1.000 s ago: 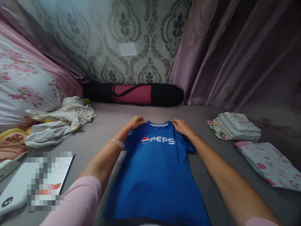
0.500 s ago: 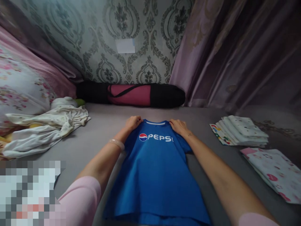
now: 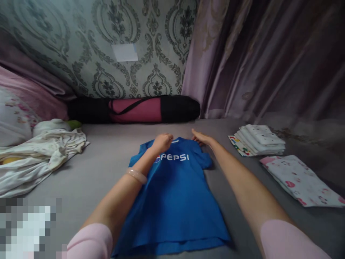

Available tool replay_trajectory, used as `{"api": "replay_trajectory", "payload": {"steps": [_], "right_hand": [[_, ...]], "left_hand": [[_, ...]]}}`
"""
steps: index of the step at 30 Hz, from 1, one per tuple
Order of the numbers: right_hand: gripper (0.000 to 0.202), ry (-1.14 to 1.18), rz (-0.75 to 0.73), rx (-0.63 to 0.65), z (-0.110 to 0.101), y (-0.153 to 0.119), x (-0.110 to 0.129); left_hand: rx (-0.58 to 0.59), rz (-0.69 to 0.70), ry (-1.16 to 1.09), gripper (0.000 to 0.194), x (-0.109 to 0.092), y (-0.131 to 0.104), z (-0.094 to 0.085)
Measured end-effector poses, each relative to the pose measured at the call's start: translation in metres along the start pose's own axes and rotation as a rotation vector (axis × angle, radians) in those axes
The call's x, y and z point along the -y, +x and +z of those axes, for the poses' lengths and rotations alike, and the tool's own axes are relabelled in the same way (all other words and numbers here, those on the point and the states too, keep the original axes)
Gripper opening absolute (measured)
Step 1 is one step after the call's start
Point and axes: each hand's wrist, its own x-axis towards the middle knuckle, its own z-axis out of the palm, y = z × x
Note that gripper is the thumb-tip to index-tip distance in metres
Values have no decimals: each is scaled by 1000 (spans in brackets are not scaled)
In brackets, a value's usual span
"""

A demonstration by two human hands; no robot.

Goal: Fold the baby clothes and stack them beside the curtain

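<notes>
A blue T-shirt [image 3: 175, 194] with a white PEPSI print lies front up on the grey bed sheet, its collar pointing away from me. My left hand [image 3: 163, 142] is over the collar area, its fingers curled together. The fingertips are turned away, so I cannot make out whether any cloth is between them. Beside the shirt's right shoulder is my right hand [image 3: 203, 137], with thumb and fingers apart and the lower fingers close to the fabric. A pale bangle [image 3: 137, 176] circles my left wrist. The left forearm covers part of the shirt's left side and its round logo.
Folded white cloths [image 3: 261, 140] are stacked at the right, with a folded pink-patterned cloth [image 3: 302, 181] nearer me. Rumpled pale clothes [image 3: 51, 147] lie at the left. A black and pink cylindrical bag [image 3: 134, 109] rests along the wall; a purple curtain [image 3: 237, 64] hangs at the right.
My left hand has left the shirt's left shoulder and moved right across the collar. My right hand's fingers have opened at the right shoulder. The view has turned slightly right.
</notes>
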Motion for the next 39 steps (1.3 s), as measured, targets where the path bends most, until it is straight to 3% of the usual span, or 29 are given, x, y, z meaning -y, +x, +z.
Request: {"api": "replay_trajectory", "payload": {"steps": [4,9,15,19,24,28,31,36,39], "right_hand": [[60,-26,-44,-9,2,-8,-4],[51,-123,-64,40,3,-21,-8],[54,-206,-30,203,-15,-31,-11],[52,-215,-9,205,-36,-35,-22],[29,90,-52,59,-41,-46,-46],[15,275,-18,-223,-22,-53,-56],[5,257,14,-358,-8,-52,-57],[22,161,10,-565,7,-52,-58],[27,36,-79,-620,12,-58,-62]], "left_hand": [[-5,161,-118,31,-43,15,37],[-111,31,-57,45,-59,8,79],[-90,-12,-22,52,-61,2,83],[-86,-41,-16,52,-64,1,80],[-70,-42,-16,54,-65,0,78],[-58,-41,-23,56,-65,0,78],[-56,-45,-33,57,-65,0,79],[-67,-49,-44,57,-65,-1,79],[-56,-54,-37,57,-65,-1,78]]}}
